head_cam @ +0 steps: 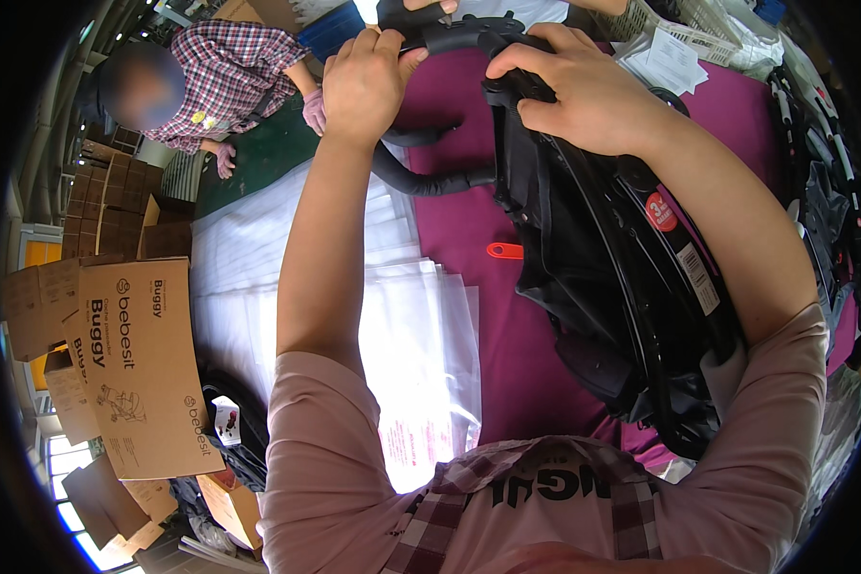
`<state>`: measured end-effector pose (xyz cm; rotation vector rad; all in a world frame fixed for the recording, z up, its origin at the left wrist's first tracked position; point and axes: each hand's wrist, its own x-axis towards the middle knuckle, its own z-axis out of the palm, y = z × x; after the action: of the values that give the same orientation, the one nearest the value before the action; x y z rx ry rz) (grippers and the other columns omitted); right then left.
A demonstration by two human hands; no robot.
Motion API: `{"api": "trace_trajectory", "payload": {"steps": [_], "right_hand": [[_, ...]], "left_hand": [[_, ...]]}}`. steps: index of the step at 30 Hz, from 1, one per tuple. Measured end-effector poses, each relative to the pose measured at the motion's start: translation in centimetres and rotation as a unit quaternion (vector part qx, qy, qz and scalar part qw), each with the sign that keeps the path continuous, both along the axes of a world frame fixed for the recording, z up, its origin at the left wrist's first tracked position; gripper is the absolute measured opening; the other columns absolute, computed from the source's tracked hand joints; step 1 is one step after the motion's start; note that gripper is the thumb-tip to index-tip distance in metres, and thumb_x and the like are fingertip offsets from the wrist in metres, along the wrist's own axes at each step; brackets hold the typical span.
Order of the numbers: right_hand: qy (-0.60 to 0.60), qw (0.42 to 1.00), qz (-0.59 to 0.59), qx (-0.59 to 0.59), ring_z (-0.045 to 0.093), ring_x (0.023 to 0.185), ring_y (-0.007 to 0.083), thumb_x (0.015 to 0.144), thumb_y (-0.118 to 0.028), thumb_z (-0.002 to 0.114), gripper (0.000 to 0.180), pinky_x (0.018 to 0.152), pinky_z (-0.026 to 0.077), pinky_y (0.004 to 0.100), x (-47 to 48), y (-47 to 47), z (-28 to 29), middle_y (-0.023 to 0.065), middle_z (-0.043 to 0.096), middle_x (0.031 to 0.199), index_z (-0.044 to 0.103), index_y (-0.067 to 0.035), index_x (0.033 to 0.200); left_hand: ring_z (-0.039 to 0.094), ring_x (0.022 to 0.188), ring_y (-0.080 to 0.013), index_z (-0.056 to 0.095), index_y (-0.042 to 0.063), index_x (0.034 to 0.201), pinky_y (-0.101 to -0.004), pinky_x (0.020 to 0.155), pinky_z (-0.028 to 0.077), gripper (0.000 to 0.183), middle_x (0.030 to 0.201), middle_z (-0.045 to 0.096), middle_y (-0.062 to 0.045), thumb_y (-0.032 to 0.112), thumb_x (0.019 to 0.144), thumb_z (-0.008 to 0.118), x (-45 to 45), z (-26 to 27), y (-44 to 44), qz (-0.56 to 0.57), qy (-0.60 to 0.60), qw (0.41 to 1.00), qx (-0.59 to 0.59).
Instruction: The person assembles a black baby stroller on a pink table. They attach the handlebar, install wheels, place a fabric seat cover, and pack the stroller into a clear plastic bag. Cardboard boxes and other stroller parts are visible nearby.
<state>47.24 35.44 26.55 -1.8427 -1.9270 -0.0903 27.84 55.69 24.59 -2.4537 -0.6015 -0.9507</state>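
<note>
A folded black stroller (pixel 567 237) with a metal frame and fabric seat lies on the purple cloth. My left hand (pixel 366 86) is closed around the black tube at its far end, thumb pointing right. My right hand (pixel 581 93) grips a black plastic joint of the frame, fingers curled over it. Between my hands runs a thick black handle part (pixel 466 32), with another person's hand (pixel 427 6) on it at the top edge. A curved padded bar (pixel 430 181) sticks out to the left. A red tag (pixel 506 251) lies beside the fabric.
Clear plastic bags (pixel 416 344) lie stacked at the centre left. Beyond them a co-worker in a checked shirt (pixel 237 72) leans on a green surface (pixel 258 154). A printed cardboard box (pixel 143 359) stands left. Papers (pixel 664 64) and a crate (pixel 681 32) are at the far right.
</note>
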Motion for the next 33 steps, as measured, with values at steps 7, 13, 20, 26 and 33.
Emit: {"api": "trace_trajectory", "payload": {"steps": [7,13,20,26,33], "right_hand": [[0.006,1.0,0.001,0.012,0.045,0.135,0.0428,0.083,-0.035,0.068,0.042,0.107,0.043,0.0498,0.4,0.1,-0.2,0.0231,0.049,0.143,0.064,-0.029,0.125],[0.003,1.0,0.002,0.021,0.046,0.135,0.0419,0.083,-0.035,0.068,0.043,0.107,0.043,0.0499,0.5,0.2,-0.5,0.0233,0.049,0.142,0.064,-0.029,0.125],[0.016,1.0,0.006,0.003,0.045,0.135,0.0425,0.084,-0.035,0.067,0.041,0.107,0.043,0.0495,0.9,0.1,-0.3,0.0223,0.046,0.144,0.062,-0.034,0.125],[-0.001,1.0,0.021,0.021,0.043,0.135,0.0402,0.085,-0.021,0.064,0.044,0.109,0.041,0.047,1.1,-0.2,-0.1,0.02,0.045,0.143,0.06,-0.029,0.128],[0.021,0.991,0.023,-0.133,0.045,0.127,0.0457,0.089,-0.035,0.06,0.046,0.108,0.04,0.0502,0.8,-0.8,3.8,0.0267,0.048,0.132,0.056,-0.02,0.133]], "left_hand": [[0.066,0.085,-0.0291,0.065,0.009,0.092,-0.0452,0.073,0.051,0.034,0.088,0.065,-0.008,0.043,0.088,0.069,0.1,-0.1,-0.1,0.017,0.0,1.0,0.002],[0.066,0.081,-0.0285,0.065,0.01,0.091,-0.044,0.07,0.051,0.034,0.084,0.063,-0.007,0.044,0.086,0.071,0.2,-0.4,0.3,0.01,-0.014,1.0,0.026],[0.066,0.078,-0.027,0.066,0.011,0.089,-0.0422,0.068,0.052,0.034,0.081,0.062,-0.005,0.044,0.084,0.073,0.5,-0.5,0.9,-0.003,-0.023,0.999,0.038],[0.065,0.074,-0.0265,0.065,0.012,0.085,-0.0404,0.064,0.052,0.034,0.077,0.061,-0.005,0.045,0.083,0.073,0.8,-0.6,1.2,-0.014,-0.029,0.997,0.065],[0.065,0.072,-0.0287,0.067,0.01,0.091,-0.0393,0.059,0.053,0.036,0.079,0.062,-0.006,0.045,0.087,0.07,0.4,-0.6,1.4,-0.038,-0.025,0.995,0.086]]}}
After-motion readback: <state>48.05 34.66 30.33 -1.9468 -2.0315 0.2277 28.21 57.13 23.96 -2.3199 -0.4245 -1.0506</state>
